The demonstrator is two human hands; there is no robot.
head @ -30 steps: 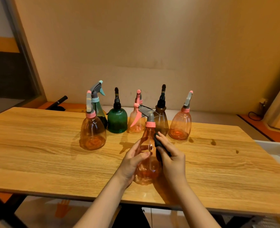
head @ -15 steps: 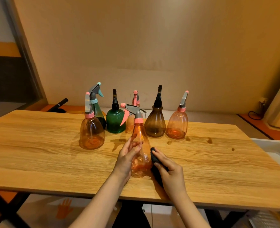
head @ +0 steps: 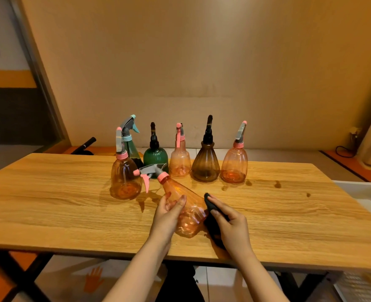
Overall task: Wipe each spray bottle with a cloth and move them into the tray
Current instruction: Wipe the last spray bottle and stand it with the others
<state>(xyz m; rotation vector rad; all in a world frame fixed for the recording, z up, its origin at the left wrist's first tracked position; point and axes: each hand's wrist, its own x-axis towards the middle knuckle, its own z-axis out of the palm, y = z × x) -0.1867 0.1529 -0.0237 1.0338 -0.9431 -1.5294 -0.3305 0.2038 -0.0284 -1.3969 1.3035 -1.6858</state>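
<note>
A translucent orange plastic spray bottle with a grey head and pink trigger [head: 181, 205] is held tilted over the wooden table [head: 49, 205], near the middle of its front edge, its nozzle pointed toward the left edge and its base toward the person. The bottle's waist is gripped by the left hand [head: 166, 216], whose thumb and fingers are curled round it from the left side, the forearm reaching up from below the front edge. A dark cloth [head: 210, 205] is pressed against the bottle's right flank by the right hand [head: 231, 225]; its fingers are bent over the bunched fabric, with the thumb laid along the top.

Six more spray bottles are ranged upright toward the back edge: a round orange one with a grey-and-pink head [head: 124, 177], a teal-headed dark green one [head: 132, 144] behind it, a squat ribbed green one [head: 155, 156], a pale orange one [head: 179, 159], a ribbed brown one with a black head [head: 205, 164], and a round orange one [head: 234, 164]. A white plastic tray [head: 365, 192] is seen just past the table's right edge.
</note>
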